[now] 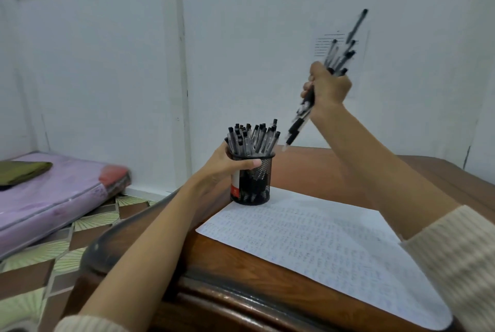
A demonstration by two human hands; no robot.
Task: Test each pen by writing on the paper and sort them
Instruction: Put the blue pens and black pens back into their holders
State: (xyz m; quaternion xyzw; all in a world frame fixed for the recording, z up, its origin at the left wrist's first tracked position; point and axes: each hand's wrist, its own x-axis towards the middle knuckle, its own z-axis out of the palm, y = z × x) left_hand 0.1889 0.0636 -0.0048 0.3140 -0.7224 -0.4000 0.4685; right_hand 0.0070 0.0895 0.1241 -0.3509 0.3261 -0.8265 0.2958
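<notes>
Right hand [330, 85]: I am gripping a bundle of pens [336, 61] and holding it high above the desk [308, 164].
Left hand [227, 161]: I am gripping the mesh cup [254, 184], full of more pens [251, 138].
Cup: standing at the paper's [321, 248] far corner.
Paper: lying on the desk.

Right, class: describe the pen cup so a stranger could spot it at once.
Find the brown desk with the written-on paper. At the paper's far left corner stands a black mesh cup, held by the left hand. It holds upright pens; other pens are bunched in the raised right hand.
</notes>
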